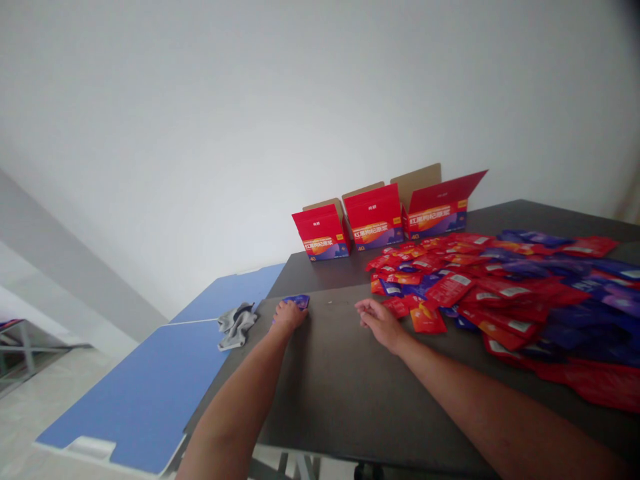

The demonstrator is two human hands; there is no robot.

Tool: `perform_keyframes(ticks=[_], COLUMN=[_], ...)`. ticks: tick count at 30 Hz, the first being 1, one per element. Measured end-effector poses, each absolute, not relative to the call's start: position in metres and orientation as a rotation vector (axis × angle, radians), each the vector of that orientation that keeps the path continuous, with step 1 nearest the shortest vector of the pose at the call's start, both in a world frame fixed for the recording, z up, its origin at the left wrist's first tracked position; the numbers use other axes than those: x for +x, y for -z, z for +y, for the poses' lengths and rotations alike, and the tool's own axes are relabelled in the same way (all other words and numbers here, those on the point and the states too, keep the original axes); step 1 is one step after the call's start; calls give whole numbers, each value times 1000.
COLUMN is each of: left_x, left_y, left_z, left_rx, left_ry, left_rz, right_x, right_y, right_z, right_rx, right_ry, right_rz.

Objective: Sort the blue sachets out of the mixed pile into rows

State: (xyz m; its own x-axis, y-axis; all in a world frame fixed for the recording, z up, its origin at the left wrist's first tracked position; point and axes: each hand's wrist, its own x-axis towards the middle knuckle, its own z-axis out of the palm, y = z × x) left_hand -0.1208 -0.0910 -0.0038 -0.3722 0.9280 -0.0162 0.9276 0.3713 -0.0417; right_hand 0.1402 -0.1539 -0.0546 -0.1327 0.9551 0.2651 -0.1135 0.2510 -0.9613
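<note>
- L hand (289,313): on desk (345,393), in from its L edge, abt halfway btwn far & near edges. Fingers closed over a blue pkt (303,301); holding it.
- Blue pkt: flat on desk nr L edge, mostly under L hand; bits show at far R side of the fingers & a sliver by the wrist side.
- R hand (383,325): over mid desk, L of pile (500,283). Grip loose, fingers half bent, small gap btwn thumb & fingertips. Can't tell if it touches desk.
- Nearest R hand: an orange-red pkt (427,319) at pile's L end, just beside wrist, face up.
- Pile: red & dk blue pkts, jumbled & overlapping, covers much of desk's R half, from nr the boxes toward the near R corner. R end blurred.
- 3 boxes: L box (327,240), mid box (375,223), R box (435,217). In a row along desk's far edge, by wall (225,133). Tops open, flaps up, red/blue fronts facing person. R box's front flap slants out to R.
- Blue table (150,383): along desk's L edge.
- Grey cloth (237,325): crumpled on blue table, right by desk's L edge; can't tell if it laps over.
- Rack (25,350): far L, past blue table, partly in view.
</note>
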Motion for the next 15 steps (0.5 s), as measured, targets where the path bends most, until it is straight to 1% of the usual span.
perform_keyframes(ticks=[6, 9, 11, 15], left_x=[-122, -113, -98, -49], left_y=[3, 1, -1, 0], left_z=[-94, -97, -98, -95], left_rx=[-1752, -1790, -1948, -2532], left_ry=[-52, 24, 133, 333], left_rz=[-2586, -2488, -2348, -2054], right_x=[138, 137, 138, 141], right_y=[56, 57, 57, 52], right_z=[-153, -152, -152, -159], right_rx=[-857, -855, -889, -998], right_ry=[-1183, -1145, -1102, -954], right_rz=[-1328, -1349, -1390, -1555])
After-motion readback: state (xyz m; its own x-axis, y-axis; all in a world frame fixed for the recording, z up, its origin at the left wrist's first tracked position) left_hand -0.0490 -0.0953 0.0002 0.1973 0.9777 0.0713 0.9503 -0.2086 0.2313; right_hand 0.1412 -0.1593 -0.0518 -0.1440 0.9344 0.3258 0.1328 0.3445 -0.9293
